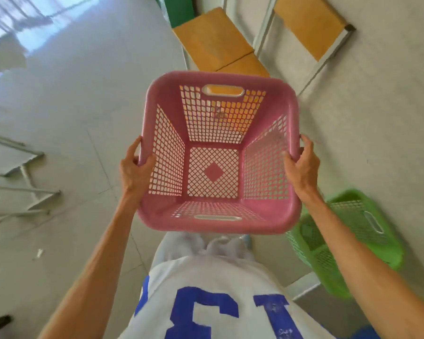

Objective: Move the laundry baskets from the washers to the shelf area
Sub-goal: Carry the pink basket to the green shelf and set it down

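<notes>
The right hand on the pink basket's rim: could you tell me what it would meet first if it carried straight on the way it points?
Probably nothing near: the right hand points up-frame past the pink basket, over bare floor, toward the wooden shelf; depth is unclear.

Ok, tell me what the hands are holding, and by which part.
The pink basket, gripped by its rim: left hand and right hand on opposite sides.
</notes>
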Demonstrator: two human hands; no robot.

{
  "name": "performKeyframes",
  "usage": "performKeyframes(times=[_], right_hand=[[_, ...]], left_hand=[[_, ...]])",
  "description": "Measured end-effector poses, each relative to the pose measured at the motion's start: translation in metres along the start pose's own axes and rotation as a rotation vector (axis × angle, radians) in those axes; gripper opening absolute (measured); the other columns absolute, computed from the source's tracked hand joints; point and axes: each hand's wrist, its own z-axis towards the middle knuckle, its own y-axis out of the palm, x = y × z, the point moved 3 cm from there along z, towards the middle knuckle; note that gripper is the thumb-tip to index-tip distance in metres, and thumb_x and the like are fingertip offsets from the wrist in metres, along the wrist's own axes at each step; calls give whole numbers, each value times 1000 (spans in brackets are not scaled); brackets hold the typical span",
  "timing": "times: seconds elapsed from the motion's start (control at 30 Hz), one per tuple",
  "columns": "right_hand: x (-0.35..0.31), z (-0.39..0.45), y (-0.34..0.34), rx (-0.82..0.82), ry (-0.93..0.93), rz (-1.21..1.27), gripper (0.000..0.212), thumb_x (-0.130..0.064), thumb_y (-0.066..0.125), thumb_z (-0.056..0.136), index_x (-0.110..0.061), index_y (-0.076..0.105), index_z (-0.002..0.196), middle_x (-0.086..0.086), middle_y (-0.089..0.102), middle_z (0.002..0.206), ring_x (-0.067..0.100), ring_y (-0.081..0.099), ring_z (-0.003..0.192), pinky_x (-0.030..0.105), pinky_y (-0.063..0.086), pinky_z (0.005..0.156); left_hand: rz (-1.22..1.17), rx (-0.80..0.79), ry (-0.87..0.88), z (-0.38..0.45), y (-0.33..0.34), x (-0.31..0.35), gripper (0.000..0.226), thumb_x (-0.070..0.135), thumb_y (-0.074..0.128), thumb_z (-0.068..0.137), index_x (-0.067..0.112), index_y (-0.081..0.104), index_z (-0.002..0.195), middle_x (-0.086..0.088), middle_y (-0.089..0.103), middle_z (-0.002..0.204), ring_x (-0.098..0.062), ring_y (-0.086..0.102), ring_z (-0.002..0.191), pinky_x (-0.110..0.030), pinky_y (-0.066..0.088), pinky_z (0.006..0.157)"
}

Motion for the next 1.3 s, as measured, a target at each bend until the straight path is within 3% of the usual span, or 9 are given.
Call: performKeyframes(times=[0.07,0.1,0.3,0.53,0.67,0.83,1.0,1.13,1.3], right_hand=[[-38,3,33,-39,-85,8,56,-23,64,86,-16,45,138,9,69,104,23,66,84,25,55,74],[-58,5,51,-59,-119,4,56,-24,64,85,-16,46,138,10,69,106,23,66,87,27,54,77],[-181,6,165,-162,-230,-17,58,-21,69,86,-10,48,139,8,69,109,19,64,81,-3,39,62],[-283,22,261,-220,-298,23,58,-30,72,88,-10,49,137,-3,67,102,-10,60,67,-3,43,53],[-326,52,310,-236,-350,47,56,-31,69,88,-13,49,137,-4,67,108,7,67,76,2,48,60],[-373,117,372,-202,-311,98,56,-33,69,87,-15,49,135,1,72,106,11,71,76,23,60,65],[-431,209,424,-146,-260,116,54,-36,70,87,-15,50,133,-7,68,94,0,68,72,23,60,63],[-485,291,456,-122,-237,128,55,-35,70,86,-17,50,134,-3,69,97,-8,67,64,9,54,54],[-542,376,493,-107,-199,142,53,-30,71,87,-15,52,134,-6,67,96,-22,61,68,2,46,52]], left_hand=[[-72,79,-45,2,-42,-18,59,16,65,87,30,49,141,3,59,68,2,60,48,-12,47,47],[-94,112,-62,6,-63,-26,58,16,65,87,30,49,141,3,59,68,0,61,49,-11,47,46],[-235,214,-146,63,-174,-77,59,14,65,87,32,48,140,-6,68,73,-17,67,54,-29,58,49],[-338,268,-156,143,-258,-98,59,16,68,86,32,49,140,-12,73,83,-23,73,64,-35,61,58],[-342,269,-136,210,-279,-101,59,16,68,86,29,49,140,-12,73,84,-22,73,64,-37,62,58],[-310,255,-87,334,-295,-78,59,16,68,85,31,49,139,-1,69,75,-17,71,61,-32,61,57],[-264,184,-56,476,-296,-42,59,20,69,86,31,45,139,-14,70,86,-23,74,68,-38,62,61],[-244,128,-49,583,-293,-2,57,25,70,84,35,44,134,-22,70,94,-29,74,71,-48,62,63],[-180,151,-8,697,-288,46,55,30,67,89,26,44,139,-18,69,90,-26,73,70,-37,61,61]])
